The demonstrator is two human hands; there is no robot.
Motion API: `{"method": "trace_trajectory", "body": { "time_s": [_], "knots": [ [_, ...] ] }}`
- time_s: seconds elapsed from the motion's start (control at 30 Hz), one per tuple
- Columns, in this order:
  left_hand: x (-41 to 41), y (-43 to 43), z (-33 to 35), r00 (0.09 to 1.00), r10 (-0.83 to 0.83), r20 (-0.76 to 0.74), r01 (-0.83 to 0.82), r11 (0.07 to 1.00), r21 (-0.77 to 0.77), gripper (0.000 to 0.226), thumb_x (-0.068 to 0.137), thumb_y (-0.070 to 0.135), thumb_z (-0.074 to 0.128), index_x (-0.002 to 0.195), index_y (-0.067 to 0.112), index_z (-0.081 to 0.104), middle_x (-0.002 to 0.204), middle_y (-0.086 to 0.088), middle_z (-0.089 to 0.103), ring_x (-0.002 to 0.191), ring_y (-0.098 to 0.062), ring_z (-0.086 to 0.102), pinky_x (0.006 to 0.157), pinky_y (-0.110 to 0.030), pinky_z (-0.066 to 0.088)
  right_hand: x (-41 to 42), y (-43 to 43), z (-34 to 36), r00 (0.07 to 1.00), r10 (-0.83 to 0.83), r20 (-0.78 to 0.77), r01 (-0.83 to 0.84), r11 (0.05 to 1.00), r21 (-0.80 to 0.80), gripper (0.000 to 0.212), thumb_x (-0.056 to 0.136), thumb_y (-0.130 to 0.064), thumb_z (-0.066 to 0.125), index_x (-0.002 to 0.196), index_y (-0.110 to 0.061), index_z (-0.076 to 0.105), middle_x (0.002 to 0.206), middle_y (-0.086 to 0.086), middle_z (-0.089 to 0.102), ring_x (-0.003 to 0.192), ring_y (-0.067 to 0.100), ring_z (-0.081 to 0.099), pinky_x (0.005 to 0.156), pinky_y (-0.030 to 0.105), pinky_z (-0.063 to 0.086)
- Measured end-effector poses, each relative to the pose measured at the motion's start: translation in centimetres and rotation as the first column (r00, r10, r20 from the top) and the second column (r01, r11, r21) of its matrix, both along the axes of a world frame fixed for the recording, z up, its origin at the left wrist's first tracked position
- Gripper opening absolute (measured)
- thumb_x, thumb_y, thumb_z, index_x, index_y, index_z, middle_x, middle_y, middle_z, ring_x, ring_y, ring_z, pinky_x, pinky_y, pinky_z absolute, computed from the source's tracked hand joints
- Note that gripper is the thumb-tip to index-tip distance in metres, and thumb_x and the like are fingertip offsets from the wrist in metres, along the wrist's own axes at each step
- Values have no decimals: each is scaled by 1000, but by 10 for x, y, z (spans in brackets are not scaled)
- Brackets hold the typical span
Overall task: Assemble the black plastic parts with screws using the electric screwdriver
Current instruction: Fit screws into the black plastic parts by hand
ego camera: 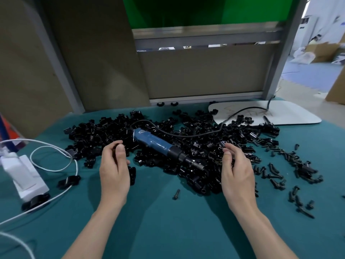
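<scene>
The green cloth (pixel 168 230) carries a wide pile of black plastic parts (pixel 104 131). On top of the pile lies the blue screwdriver (pixel 158 144), with a white logo near its rear end that is too blurred to read. Behind the pile, a white board (pixel 291 113) bears illegible scribbles. My left hand (pixel 113 172), at the pile's near left edge, pinches a small black part (pixel 114 146). My right hand (pixel 235 174) curls over the pile's right side; I cannot tell whether it holds anything. Loose screws (pixel 298 165) are scattered to the right of the pile.
</scene>
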State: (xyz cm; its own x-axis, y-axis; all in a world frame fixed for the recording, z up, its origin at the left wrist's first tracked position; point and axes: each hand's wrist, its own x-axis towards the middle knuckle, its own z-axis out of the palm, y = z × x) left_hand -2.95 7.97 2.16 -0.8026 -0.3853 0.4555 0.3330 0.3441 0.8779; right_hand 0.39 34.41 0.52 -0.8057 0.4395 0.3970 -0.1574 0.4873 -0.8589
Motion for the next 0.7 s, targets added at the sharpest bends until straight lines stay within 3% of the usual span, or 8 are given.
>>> {"method": "trace_trajectory", "body": {
  "time_s": [0.1, 0.27, 0.33, 0.4, 0.47, 0.6, 0.7],
  "knots": [
    [13, 23, 12, 992, -125, -27, 128, 968, 216, 19, 97, 52, 52, 104, 36, 57, 83, 13, 60, 69, -2, 59, 66, -16, 51, 0, -2, 2, 1000, 2, -7, -2, 1000, 9, 35, 106, -38, 35, 135, -32, 55, 118, -22, 58, 118, 3, 48, 95, 23, 36],
    [38, 68, 11, 919, -391, 43, 368, 894, 254, 15, 82, 51, 65, 90, 38, 67, 80, 7, 69, 69, -10, 68, 68, -17, 54, 5, -6, 8, 998, 42, -57, -42, 999, 0, 34, 105, -46, 35, 132, -38, 55, 116, -28, 60, 116, -4, 52, 99, 22, 43],
    [44, 80, 9, 899, -433, 61, 400, 871, 285, 18, 83, 52, 64, 89, 35, 68, 76, 2, 68, 69, -17, 69, 69, -20, 55, 9, -9, 13, 979, 183, -87, -190, 979, -74, 34, 104, -55, 35, 127, -43, 56, 114, -24, 67, 114, -6, 58, 94, 14, 47],
    [48, 86, 8, 874, -478, 87, 420, 834, 359, 24, 85, 53, 60, 87, 30, 69, 71, -1, 67, 67, -19, 68, 71, -28, 57, 14, -16, 20, 896, 436, -80, -442, 865, -238, 41, 98, -66, 39, 126, -46, 61, 112, -20, 72, 108, -2, 66, 88, 8, 48],
    [50, 89, 10, 842, -530, 100, 427, 768, 478, 32, 83, 54, 59, 86, 25, 74, 73, -4, 70, 65, -18, 66, 68, -31, 57, 19, -23, 25, 795, 605, -35, -580, 743, -334, 43, 93, -70, 49, 126, -47, 63, 104, -14, 75, 101, 2, 70, 85, 8, 47],
    [47, 95, 14, 832, -541, 117, 347, 674, 652, 53, 80, 52, 62, 98, 3, 71, 79, -16, 68, 59, -20, 64, 56, -27, 57, 21, -23, 33, 772, 632, -68, -607, 701, -374, 38, 88, -48, 70, 125, -37, 64, 104, -8, 74, 96, 6, 72, 87, 18, 50],
    [41, 107, 21, 798, -586, 144, 363, 657, 661, 57, 76, 53, 62, 93, 1, 74, 70, -19, 66, 52, -21, 59, 48, -27, 53, 21, -17, 37, 736, 663, -133, -648, 636, -419, 27, 92, -34, 75, 116, -26, 69, 90, -3, 74, 76, 12, 68, 80, 24, 54]
  ]
}}
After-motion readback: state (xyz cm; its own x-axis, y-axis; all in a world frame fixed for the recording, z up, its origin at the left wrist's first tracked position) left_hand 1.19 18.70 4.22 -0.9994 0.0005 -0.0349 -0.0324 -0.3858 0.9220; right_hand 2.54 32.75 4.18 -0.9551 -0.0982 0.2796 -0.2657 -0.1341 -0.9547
